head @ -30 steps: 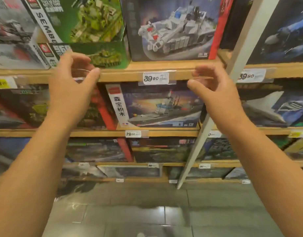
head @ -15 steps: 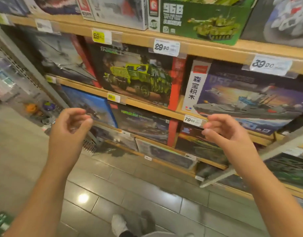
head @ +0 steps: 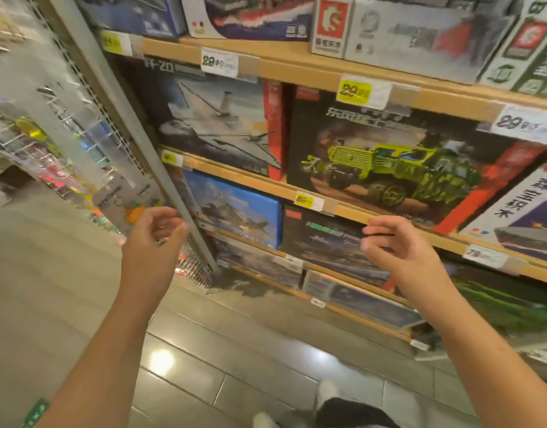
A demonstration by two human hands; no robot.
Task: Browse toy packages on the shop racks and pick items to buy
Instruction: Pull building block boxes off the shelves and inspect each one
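Left hand [head: 153,242] raised in front of the grey upright [head: 133,128] at the rack's left edge, forearm running up from the lower left; fingers loosely curled toward the thumb with a narrow gap, holding nothing, touching nothing. Right hand [head: 401,251] raised at like height in front of the third shelf's front edge, forearm entering from the lower right; fingers bent, thumb apart below them, narrow gap, empty, clear of the boxes behind it. Rack [head: 296,61]: wooden shelves tilted in this view, toy boxes standing face-out, price tags clipped on the front edges. Top shelf, left to right: a blue box, a white-and-navy box, a grey box with a red logo [head: 332,21] at its left end. Second shelf: jet box [head: 216,122] at the left edge beside the upright, truck box [head: 398,168] touching its right side, ship box [head: 519,217] at the right edge. Third shelf: blue box [head: 238,208] at left, dark box [head: 324,239] just beside it, partly hidden by the right hand. Lower shelves hold further boxes, too blurred to identify. Left of the upright, a wire rack [head: 50,149] of small hanging packets, blurred. Tiled floor [head: 204,350] below; a shoe [head: 326,390] at the bottom edge.
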